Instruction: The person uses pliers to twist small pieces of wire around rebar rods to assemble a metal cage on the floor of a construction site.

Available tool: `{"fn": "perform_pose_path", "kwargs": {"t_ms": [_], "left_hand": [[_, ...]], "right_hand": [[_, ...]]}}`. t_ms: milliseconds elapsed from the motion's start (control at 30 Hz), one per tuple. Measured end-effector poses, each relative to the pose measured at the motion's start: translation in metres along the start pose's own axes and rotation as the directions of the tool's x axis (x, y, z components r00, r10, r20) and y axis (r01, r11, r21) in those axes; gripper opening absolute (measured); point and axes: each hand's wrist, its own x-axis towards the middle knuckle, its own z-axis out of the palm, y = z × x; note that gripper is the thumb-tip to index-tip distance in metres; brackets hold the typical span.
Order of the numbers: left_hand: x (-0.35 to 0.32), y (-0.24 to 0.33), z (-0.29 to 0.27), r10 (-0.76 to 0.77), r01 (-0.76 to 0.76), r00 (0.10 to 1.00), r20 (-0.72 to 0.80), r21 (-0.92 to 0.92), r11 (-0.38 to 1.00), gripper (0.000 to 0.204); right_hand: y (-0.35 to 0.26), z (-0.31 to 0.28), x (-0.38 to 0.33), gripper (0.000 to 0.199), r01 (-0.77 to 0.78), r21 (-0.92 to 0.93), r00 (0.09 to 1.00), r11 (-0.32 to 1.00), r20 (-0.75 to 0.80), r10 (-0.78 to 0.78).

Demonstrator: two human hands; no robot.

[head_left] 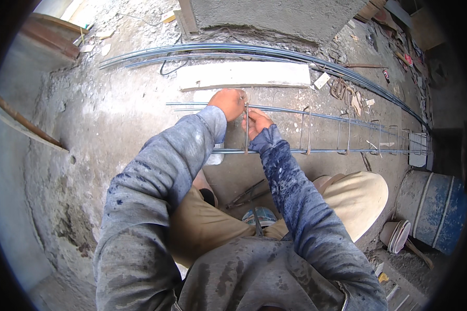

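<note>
A steel rebar cage (347,132) lies on the concrete floor, its long bars running to the right with several rectangular stirrups along them. My left hand (229,102) grips the top of the leftmost stirrup (246,140) where it meets the upper bar. My right hand (255,123) holds the same stirrup just below, fingers closed round it. Both blue sleeves come up from the lower edge. Whether either hand also holds tie wire is hidden.
A bundle of long rebars (275,52) curves across the floor behind a white plank (244,75). A blue drum (436,207) and stacked bowls (397,236) stand at the right. Loose stirrups (342,88) lie near the plank. Pincers (249,194) lie by my knees.
</note>
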Motion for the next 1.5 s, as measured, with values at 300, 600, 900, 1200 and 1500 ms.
{"fn": "perform_pose_path", "kwargs": {"t_ms": [300,600,900,1200,1500], "left_hand": [[-0.001,0.003,-0.003,-0.015,0.014,0.999,0.032,0.009,1.000,0.025],[0.007,-0.006,0.004,-0.023,0.022,0.999,0.048,0.027,0.999,0.025],[0.026,-0.007,0.010,-0.108,0.203,0.972,0.210,-0.509,0.836,0.019],[0.013,0.007,-0.009,-0.086,0.080,0.996,0.004,-0.401,0.912,0.014],[0.001,0.013,-0.027,0.104,-0.073,0.992,0.072,-0.346,0.936,0.017]], "right_hand": [[-0.004,0.004,-0.008,0.011,-0.018,0.115,1.000,0.993,-0.018,0.021],[0.003,0.019,-0.019,0.011,0.070,-0.062,0.996,0.996,-0.047,-0.073],[0.001,0.020,-0.020,0.013,0.086,-0.083,0.994,0.993,-0.062,-0.091],[0.000,0.017,-0.016,0.022,0.134,-0.360,0.984,0.924,-0.060,-0.166],[-0.003,0.024,-0.017,0.022,0.127,-0.490,0.977,0.863,-0.091,-0.195]]}}
